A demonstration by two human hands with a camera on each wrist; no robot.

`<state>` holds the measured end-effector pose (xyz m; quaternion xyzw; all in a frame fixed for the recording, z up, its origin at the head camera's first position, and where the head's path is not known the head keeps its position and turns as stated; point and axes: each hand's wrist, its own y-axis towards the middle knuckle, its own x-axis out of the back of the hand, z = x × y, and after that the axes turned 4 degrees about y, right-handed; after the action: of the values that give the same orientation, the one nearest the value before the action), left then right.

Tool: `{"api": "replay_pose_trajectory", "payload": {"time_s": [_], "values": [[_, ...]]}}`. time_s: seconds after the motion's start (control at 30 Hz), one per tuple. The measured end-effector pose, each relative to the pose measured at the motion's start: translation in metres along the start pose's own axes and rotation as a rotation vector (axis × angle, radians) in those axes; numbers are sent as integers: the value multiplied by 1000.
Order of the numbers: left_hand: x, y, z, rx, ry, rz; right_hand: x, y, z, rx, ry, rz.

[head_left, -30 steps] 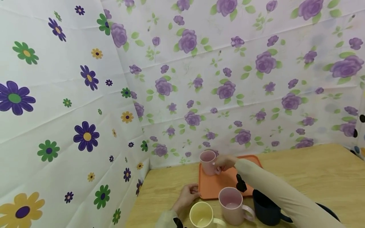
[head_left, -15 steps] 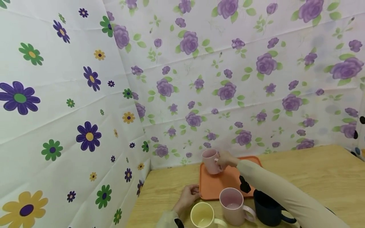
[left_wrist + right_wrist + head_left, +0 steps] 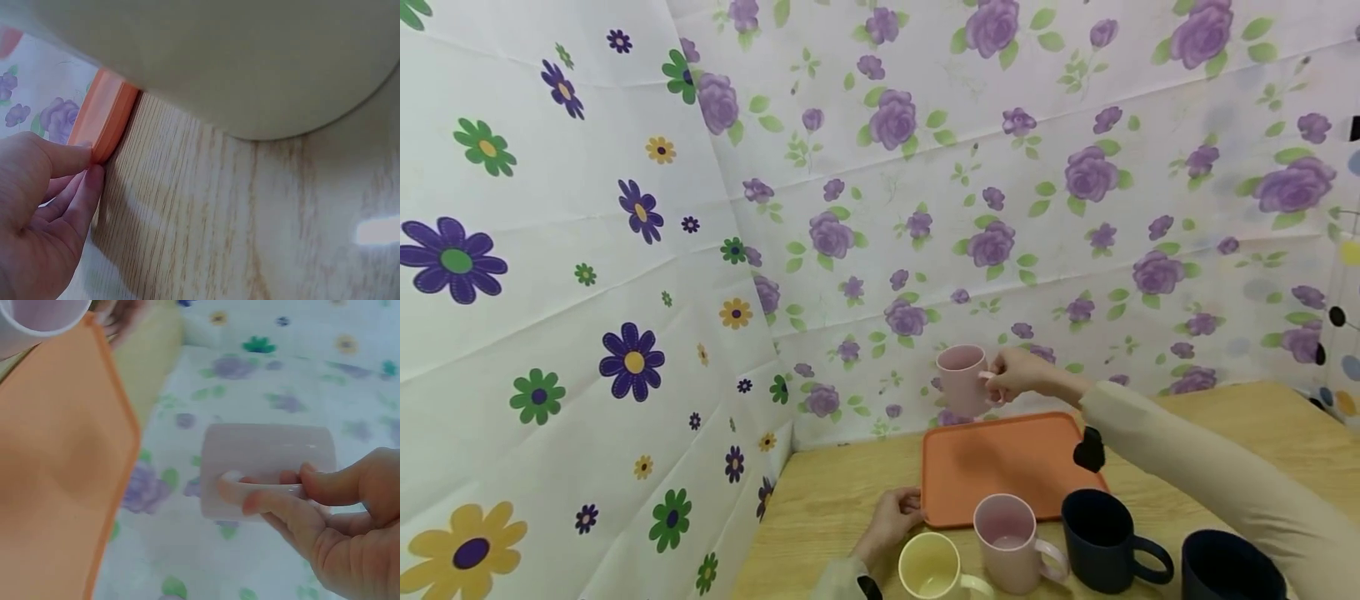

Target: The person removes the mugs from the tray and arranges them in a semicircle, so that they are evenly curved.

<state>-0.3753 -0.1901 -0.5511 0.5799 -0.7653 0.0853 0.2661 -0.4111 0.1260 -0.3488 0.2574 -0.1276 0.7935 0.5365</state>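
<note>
My right hand (image 3: 1018,375) grips a pink mug (image 3: 962,387) by its handle, holding it in the air above the back edge of an orange tray (image 3: 1000,475). In the right wrist view the fingers curl round the handle of the pink mug (image 3: 269,450). At the tray's front left corner is my left hand (image 3: 891,521). The left wrist view shows its thumb and fingers pinching the orange rim (image 3: 112,119). A second pink mug (image 3: 1011,550) stands upright just in front of the tray, with a yellow mug (image 3: 931,567) to its left.
Right of the standing pink mug is a dark navy mug (image 3: 1101,542). Another dark mug (image 3: 1228,567) stands further right, partly cut off by the frame. The wooden table (image 3: 1210,433) meets a flowered cloth (image 3: 850,200) behind the tray and a second cloth (image 3: 535,300) at the left.
My right hand has lifted the pink mug up off the orange tray, and the mug hangs higher now. The left hand has stayed at the tray's corner.
</note>
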Motion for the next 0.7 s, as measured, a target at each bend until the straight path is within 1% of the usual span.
{"api": "replay_pose_trajectory", "payload": {"time_s": [0.1,0.17,0.27,0.4,0.47,0.57,0.63,0.7], "values": [[2,2,-1,7,47,-15,15,-23,1,39,-6,1],[4,3,-2,10,61,-21,23,-41,0,62,-11,9],[6,5,-3,15,47,-12,34,-69,-4,84,-3,23],[9,5,-4,23,32,-5,45,-105,-13,84,22,39],[10,5,-3,15,50,-6,51,-123,-19,85,29,48],[11,4,-2,21,45,-9,59,-149,-28,92,33,64],[11,4,-2,17,43,-5,65,-166,-35,125,32,84],[10,4,-2,36,8,-3,71,-183,-40,154,55,110]]}}
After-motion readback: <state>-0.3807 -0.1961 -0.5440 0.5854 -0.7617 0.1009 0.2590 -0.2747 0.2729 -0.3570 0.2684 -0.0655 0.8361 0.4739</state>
